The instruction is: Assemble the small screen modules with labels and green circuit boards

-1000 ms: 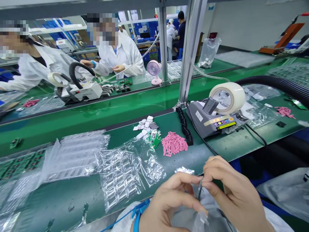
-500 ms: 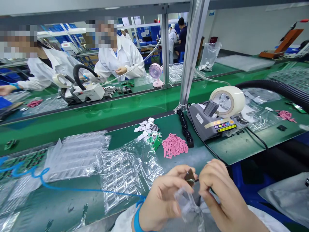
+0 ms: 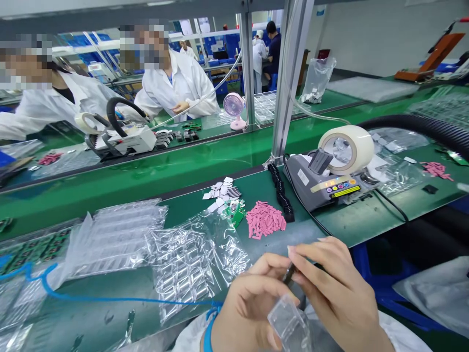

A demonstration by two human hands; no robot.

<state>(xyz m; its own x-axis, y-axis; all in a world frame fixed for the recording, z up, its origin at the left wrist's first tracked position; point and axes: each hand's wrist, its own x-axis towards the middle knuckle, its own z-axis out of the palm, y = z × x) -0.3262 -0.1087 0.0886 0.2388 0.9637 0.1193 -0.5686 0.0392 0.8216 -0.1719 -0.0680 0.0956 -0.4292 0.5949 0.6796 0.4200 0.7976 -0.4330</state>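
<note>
My left hand (image 3: 249, 305) is low in the middle of the view, fingers curled round a small clear plastic blister piece (image 3: 289, 325). My right hand (image 3: 337, 293) is beside it, thumb and forefinger pinched on a small dark component (image 3: 287, 275) held between both hands. Both hands hover just above the near edge of the green bench (image 3: 351, 222). A blue coiled wrist strap (image 3: 207, 330) circles my left wrist, its cord (image 3: 73, 296) trailing left across the bench.
Clear plastic blister trays (image 3: 146, 244) lie to the left. A pile of pink strips (image 3: 264, 220), white squares (image 3: 222, 190), a small green board (image 3: 234, 211), a row of black parts (image 3: 281, 193) and a tape dispenser (image 3: 330, 168) lie ahead. Two people in white coats work across the conveyor.
The clear blister piece has come down lower in my left hand. My right hand has closed in over the dark component. The blue cord has shifted lower on the bench.
</note>
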